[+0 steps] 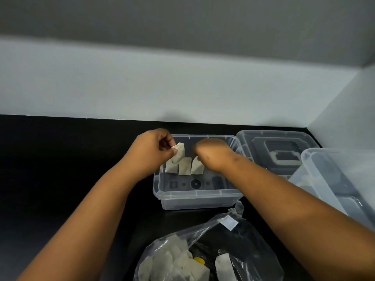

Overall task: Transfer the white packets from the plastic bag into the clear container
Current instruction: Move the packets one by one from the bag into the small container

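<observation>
Left hand (151, 151) pinches a white packet (179, 152) over the clear container (194, 194); right hand (211, 154) grips another. Next, probably releasing both inside.

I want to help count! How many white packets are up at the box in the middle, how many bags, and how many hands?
Packets at the box: 4 (1 in the left hand, 3 standing inside)
Bag: 1
Hands: 2 (left, right hand)
Total: 7
The bag holds more packets, too jumbled to count.
</observation>
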### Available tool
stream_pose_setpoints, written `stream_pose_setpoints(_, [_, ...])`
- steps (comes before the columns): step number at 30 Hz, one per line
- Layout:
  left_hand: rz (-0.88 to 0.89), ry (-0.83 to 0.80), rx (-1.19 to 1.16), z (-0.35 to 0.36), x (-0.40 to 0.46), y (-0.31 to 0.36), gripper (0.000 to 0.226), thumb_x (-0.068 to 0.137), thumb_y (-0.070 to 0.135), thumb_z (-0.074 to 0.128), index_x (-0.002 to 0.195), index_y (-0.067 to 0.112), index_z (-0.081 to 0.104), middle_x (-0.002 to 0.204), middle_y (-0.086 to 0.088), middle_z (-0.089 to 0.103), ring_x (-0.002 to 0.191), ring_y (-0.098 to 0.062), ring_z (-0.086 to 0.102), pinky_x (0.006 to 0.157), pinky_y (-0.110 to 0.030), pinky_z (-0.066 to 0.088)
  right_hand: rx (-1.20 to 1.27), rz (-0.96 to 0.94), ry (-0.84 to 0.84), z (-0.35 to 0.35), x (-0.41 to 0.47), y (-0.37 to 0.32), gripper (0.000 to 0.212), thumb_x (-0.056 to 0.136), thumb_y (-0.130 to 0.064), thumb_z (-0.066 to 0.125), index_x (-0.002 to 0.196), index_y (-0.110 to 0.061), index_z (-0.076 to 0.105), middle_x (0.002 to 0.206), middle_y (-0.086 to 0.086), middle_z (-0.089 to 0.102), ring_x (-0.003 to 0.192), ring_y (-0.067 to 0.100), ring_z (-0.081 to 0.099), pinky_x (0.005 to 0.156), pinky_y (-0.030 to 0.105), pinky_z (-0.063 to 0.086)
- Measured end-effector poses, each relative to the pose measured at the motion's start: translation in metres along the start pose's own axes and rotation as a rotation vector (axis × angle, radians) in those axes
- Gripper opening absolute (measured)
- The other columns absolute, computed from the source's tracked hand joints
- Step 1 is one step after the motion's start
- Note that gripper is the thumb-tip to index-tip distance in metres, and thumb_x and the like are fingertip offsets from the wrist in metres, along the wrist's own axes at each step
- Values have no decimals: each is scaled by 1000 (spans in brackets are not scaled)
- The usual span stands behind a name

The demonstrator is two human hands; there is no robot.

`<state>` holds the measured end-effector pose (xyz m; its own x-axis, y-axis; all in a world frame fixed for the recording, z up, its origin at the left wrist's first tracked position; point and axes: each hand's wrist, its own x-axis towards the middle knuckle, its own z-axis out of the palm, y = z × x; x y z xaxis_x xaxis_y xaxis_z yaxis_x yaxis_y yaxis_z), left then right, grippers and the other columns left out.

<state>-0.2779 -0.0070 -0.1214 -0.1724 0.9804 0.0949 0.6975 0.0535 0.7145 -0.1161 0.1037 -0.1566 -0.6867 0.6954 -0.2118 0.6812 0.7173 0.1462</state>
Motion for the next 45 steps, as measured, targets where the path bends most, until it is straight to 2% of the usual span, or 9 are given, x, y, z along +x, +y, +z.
stream_pose_setpoints(4, [18,-89,68,14,10,13,10,79,16,74,80,18,65,76,7,65,72,-8,61,61,-15,45,56,130,32,-17,-16,12,17,80,2,58,88,-11,66,76,6,59,66,24,57,49,23,34])
stream_pose_setpoints(6, [20,-176,116,29,19,19,10,79,17,74,81,19,64,76,7,63,72,-9,61,61,-15,45,134,199,123,-21,-32,20,16,80,1,58,88,-12,64,78,5,58,71,25,57,53,25,34])
stream_pose_setpoints(9, [30,-297,186,58,36,28,12,80,19,74,84,19,63,77,6,61,75,-11,59,61,-18,43,236,302,411,-11,-62,30,8,85,-6,58,85,-10,65,84,8,62,78,27,60,63,32,44])
stream_pose_setpoints(12, [76,-368,284,85,49,33,13,79,19,74,89,16,67,86,0,65,79,-16,59,67,-23,43,334,342,517,-3,-76,35,10,88,-17,62,89,-12,71,90,7,64,83,25,60,64,29,41])
stream_pose_setpoints(25, [77,-402,534,123,64,32,14,86,9,62,99,9,66,101,-10,66,90,-24,61,77,-29,46,453,378,531,17,-110,32,15,92,-26,59,98,-19,70,98,1,63,94,20,55,81,28,40])
stream_pose_setpoints(34, [108,-328,683,118,60,39,19,86,7,62,105,7,58,104,-14,60,93,-30,58,71,-31,40,494,390,537,18,-118,26,14,91,-26,61,99,-20,70,102,0,62,100,20,54,81,35,49])
stream_pose_setpoints(39, [127,-210,664,98,49,52,11,87,10,64,96,8,58,98,-16,64,79,-26,55,66,-31,39,522,362,534,10,-134,19,15,91,-27,62,101,-21,70,104,-1,63,103,20,55,83,32,47])
stream_pose_setpoints(42, [126,-136,549,81,25,66,19,87,19,66,100,6,61,98,-14,65,90,-29,61,72,-33,46,646,307,540,2,-155,8,11,89,-29,66,96,-24,72,97,-6,65,86,6,58,75,23,49])
stream_pose_setpoints(45, [186,-67,403,70,-16,72,21,85,23,70,101,10,65,99,-6,68,88,-20,62,77,-30,49,816,176,393,-5,-180,-7,6,86,-31,70,89,-26,71,80,-16,60,66,-7,53,58,6,37])
